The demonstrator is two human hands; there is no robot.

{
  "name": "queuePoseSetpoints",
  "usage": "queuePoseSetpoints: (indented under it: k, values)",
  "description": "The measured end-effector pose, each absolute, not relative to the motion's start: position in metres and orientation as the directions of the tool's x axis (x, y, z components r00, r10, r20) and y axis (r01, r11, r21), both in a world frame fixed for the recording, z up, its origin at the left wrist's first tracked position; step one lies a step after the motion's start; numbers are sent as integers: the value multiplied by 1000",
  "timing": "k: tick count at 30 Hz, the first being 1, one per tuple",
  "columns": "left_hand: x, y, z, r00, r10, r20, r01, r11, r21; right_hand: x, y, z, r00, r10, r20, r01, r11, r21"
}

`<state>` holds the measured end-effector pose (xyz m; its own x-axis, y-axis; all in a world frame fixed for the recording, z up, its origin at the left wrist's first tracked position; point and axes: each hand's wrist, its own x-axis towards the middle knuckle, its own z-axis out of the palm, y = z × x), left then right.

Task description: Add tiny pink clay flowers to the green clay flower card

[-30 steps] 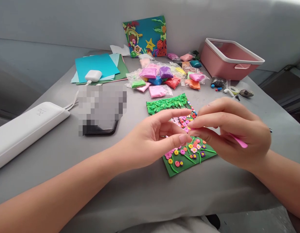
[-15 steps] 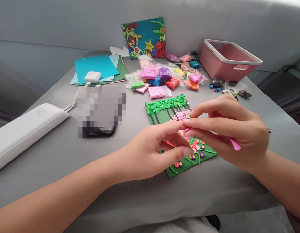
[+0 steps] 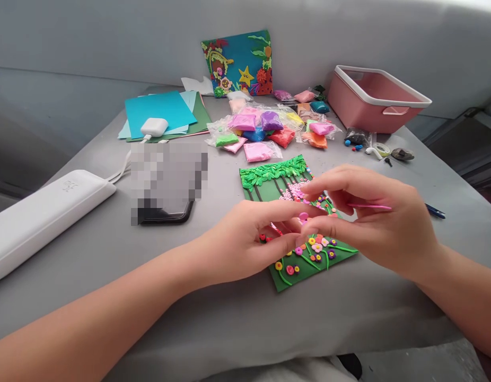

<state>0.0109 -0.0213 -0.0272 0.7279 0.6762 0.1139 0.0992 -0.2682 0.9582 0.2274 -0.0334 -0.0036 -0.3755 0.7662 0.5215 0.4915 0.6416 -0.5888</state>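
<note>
Over the lower part of a green clay picture [image 3: 283, 278], my two hands meet at the fingertips. My left hand [image 3: 251, 241] has a small round pink clay piece [image 3: 304, 216] at its index fingertip, its thumb bent beneath. My right hand [image 3: 383, 228] keeps a slim pink modelling tool [image 3: 370, 206] tucked in its curled fingers. Its thumb touches my left fingertips beside the pink piece, and its index finger reaches out above. The picture has green leaves along the top, dark stems and many small clay flowers; my hands cover its middle.
Bags of coloured clay [image 3: 257, 152] lie behind the picture. A pink basket [image 3: 365, 109] stands back right, near earphones [image 3: 373, 153]. An undersea clay picture [image 3: 235, 63] leans at the back. Left are a phone [image 3: 166, 215], a white power bank [image 3: 50, 223] and coloured sheets [image 3: 160, 109]. A pen [image 3: 435, 211] lies right.
My right hand has turned and its index finger has lifted, uncovering the round pink clay piece. The pink tool now lies almost level in my right hand instead of slanting down.
</note>
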Motion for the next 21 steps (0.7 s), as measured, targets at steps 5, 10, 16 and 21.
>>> queuePoseSetpoints:
  k: [5, 10, 16, 21]
  values:
    - [11, -19, -28, 685, 729, -2, -42, 42, 998, 228, -31, -3, -350, 664, 661, 502, 728, -467]
    - [10, -18, -24, 646, 762, -46, -226, 248, 942, 231, -28, -2, -470, 546, 693, 494, 814, -306]
    - [12, -18, -18, 569, 818, -88, -296, 303, 906, 233, -28, 0, -593, 484, 644, 408, 870, -278]
    - [12, -18, -18, 597, 796, -98, -296, 332, 896, 233, -27, 0, -613, 447, 651, 383, 889, -250]
